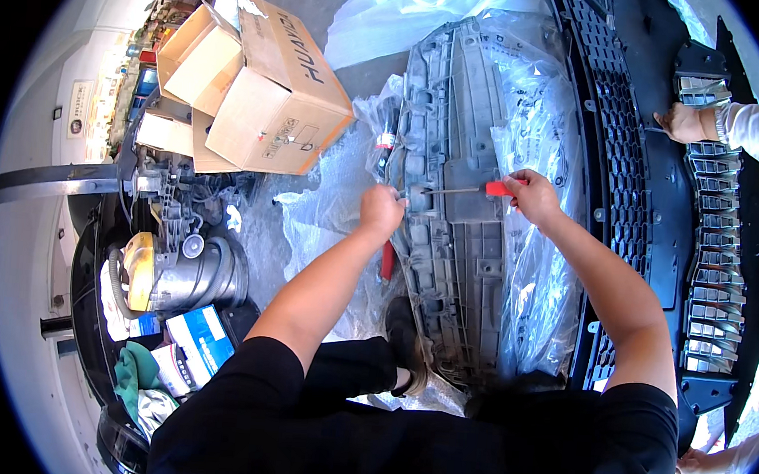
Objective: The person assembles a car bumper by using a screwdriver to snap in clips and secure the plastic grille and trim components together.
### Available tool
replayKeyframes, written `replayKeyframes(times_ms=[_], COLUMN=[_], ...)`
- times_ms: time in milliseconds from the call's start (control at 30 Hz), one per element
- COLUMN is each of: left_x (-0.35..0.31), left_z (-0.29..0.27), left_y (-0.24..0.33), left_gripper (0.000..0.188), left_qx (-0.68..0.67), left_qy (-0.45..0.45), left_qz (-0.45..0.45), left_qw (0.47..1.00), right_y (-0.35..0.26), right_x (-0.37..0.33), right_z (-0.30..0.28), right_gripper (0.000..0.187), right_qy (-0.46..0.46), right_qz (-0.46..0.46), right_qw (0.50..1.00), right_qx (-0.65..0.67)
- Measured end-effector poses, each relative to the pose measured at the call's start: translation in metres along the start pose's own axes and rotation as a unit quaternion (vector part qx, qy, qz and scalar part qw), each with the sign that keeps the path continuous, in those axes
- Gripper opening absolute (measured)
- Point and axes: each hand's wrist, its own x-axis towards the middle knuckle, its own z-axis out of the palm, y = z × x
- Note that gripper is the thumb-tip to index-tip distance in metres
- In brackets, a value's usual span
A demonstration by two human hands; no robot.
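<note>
My right hand (534, 196) is closed round the red handle of a screwdriver (454, 191). The thin shaft points left, its tip against a long grey plastic car panel (471, 93) with ribs and slots. At the panel's left edge, my left hand (381, 212) is closed, fingertips close to the screwdriver's tip. What its fingers hold is hidden. Just below that hand lies a red object (387, 261), perhaps a tool handle. Beyond it, a small dark bottle-like thing with a red part (385, 141) lies by the panel's edge.
Clear plastic wrap (540, 116) lies along the panel's right side. Further right are a black mesh grille (625, 123) and a black part with a row of shiny slats (716, 263), touched by another person's hand (687, 124). Cardboard boxes (275, 95) and a metal vacuum (198, 276) stand left.
</note>
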Motion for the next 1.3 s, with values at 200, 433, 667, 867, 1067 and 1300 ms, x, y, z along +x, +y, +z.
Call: replayKeyframes(times_ms=[200, 433, 667, 867, 1067, 1300], left_x=[-0.011, -0.001, 0.100, 0.122, 0.139, 0.136], left_z=[0.016, -0.005, -0.001, 0.003, 0.011, 0.007], left_y=[-0.016, -0.016, -0.070, -0.019, -0.026, -0.017], left_gripper=[0.014, 0.013, 0.021, 0.035, 0.038, 0.040], left_qx=[-0.028, -0.121, -0.423, -0.077, -0.311, -0.336], left_qy=[0.078, 0.201, 0.023, -0.002, -0.015, -0.013], left_qz=[0.045, 0.194, -0.259, -0.061, -0.171, -0.185], left_qw=[0.996, 0.952, 0.868, 0.995, 0.935, 0.924], right_y=[-0.005, -0.007, -0.045, -0.037, -0.024, -0.031], right_x=[-0.005, 0.004, 0.049, 0.085, 0.100, 0.108], right_z=[-0.002, -0.009, 0.005, 0.020, 0.029, 0.021], right_gripper=[0.035, 0.035, 0.034, 0.035, 0.035, 0.032], right_qy=[0.009, 0.013, 0.106, 0.134, 0.133, 0.124], right_qz=[0.002, -0.002, -0.094, -0.065, -0.052, -0.053], right_qw=[1.000, 0.999, 0.990, 0.988, 0.989, 0.990], right_qx=[0.022, 0.049, 0.006, 0.041, 0.030, 0.040])
